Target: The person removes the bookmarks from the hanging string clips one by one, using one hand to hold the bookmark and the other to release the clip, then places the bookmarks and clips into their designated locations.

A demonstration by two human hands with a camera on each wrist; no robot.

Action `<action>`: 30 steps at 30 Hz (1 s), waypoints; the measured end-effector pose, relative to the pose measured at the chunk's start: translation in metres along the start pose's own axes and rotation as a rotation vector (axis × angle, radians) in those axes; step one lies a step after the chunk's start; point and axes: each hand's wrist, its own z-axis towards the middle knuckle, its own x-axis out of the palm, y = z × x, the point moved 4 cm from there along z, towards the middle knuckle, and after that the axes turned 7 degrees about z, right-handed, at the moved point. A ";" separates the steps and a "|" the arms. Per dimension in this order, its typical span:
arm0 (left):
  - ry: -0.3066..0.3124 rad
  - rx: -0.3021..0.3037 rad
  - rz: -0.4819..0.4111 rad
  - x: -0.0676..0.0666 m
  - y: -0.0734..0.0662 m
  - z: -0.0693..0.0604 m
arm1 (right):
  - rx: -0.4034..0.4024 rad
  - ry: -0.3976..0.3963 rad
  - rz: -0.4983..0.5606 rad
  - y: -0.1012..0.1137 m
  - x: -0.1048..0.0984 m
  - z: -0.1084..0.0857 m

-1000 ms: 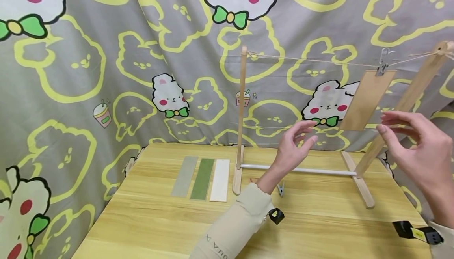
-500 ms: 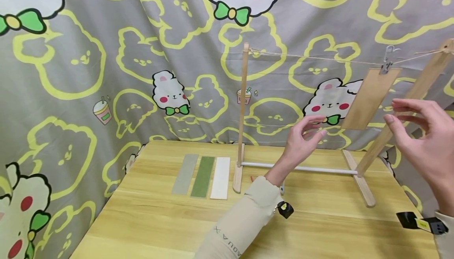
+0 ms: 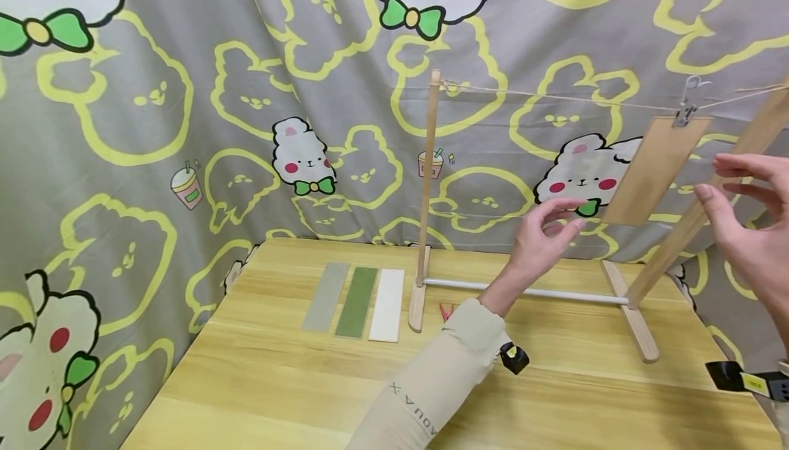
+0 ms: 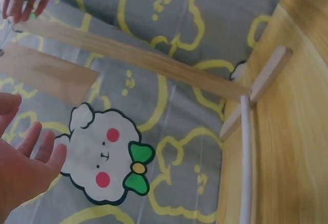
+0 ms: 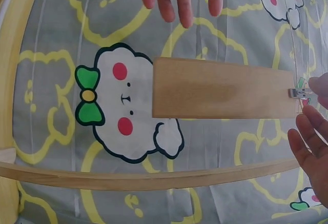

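Observation:
A tan rectangular strip (image 3: 659, 172) hangs from the string (image 3: 573, 99), held at its top by a metal clip (image 3: 686, 102). Just left of and below the strip is my left hand (image 3: 545, 234), fingers loosely bent, with nothing in it. To the right of the strip, my right hand (image 3: 755, 220) is raised, thumb and fingers apart and holding nothing. In the right wrist view the strip (image 5: 223, 88) spans the middle, with the right hand's fingers (image 5: 310, 137) near the clip. The left wrist view has both hands apart from the strip (image 4: 48, 73).
The string runs between two wooden posts (image 3: 428, 176) joined low by a white rod (image 3: 524, 290). Grey (image 3: 325, 297), green (image 3: 357, 303) and white (image 3: 387, 305) strips lie left of the stand on the table (image 3: 246, 375). A red clip (image 3: 446, 311) lies near my left sleeve.
My right hand has moved up and right, farther from the hanging strip. My left hand has shifted slightly right. The view has moved a little, and a grey clip on the table is now hidden.

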 end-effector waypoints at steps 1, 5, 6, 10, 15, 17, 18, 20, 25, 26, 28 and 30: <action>0.002 0.003 0.022 0.002 -0.001 0.001 | -0.001 0.000 -0.004 0.000 -0.001 0.002; 0.004 0.003 0.062 0.009 -0.001 0.005 | -0.005 0.004 -0.013 0.002 -0.004 0.008; 0.003 -0.001 0.054 0.011 -0.001 0.006 | -0.004 0.002 -0.012 0.002 -0.005 0.010; 0.005 -0.015 0.050 0.015 0.000 0.009 | 0.000 -0.024 0.009 0.000 -0.003 0.016; 0.014 -0.008 0.094 0.021 0.000 0.013 | 0.014 -0.036 0.000 -0.003 -0.005 0.022; 0.008 -0.010 0.081 0.024 0.000 0.015 | 0.019 -0.035 -0.010 -0.003 -0.008 0.026; 0.004 -0.009 0.065 0.025 0.001 0.016 | 0.018 -0.040 -0.006 -0.003 -0.008 0.028; 0.002 -0.013 0.031 0.028 0.001 0.017 | 0.013 -0.048 -0.002 -0.002 -0.008 0.034; 0.003 -0.031 -0.012 0.033 0.003 0.019 | -0.012 -0.045 -0.027 0.001 -0.005 0.044; 0.002 -0.034 -0.016 0.034 0.003 0.019 | -0.016 -0.045 -0.030 0.002 -0.004 0.045; 0.001 -0.038 -0.018 0.036 0.004 0.021 | -0.026 -0.039 -0.053 0.005 -0.004 0.048; 0.005 -0.039 -0.032 0.039 0.004 0.021 | -0.034 -0.034 -0.070 0.007 -0.004 0.050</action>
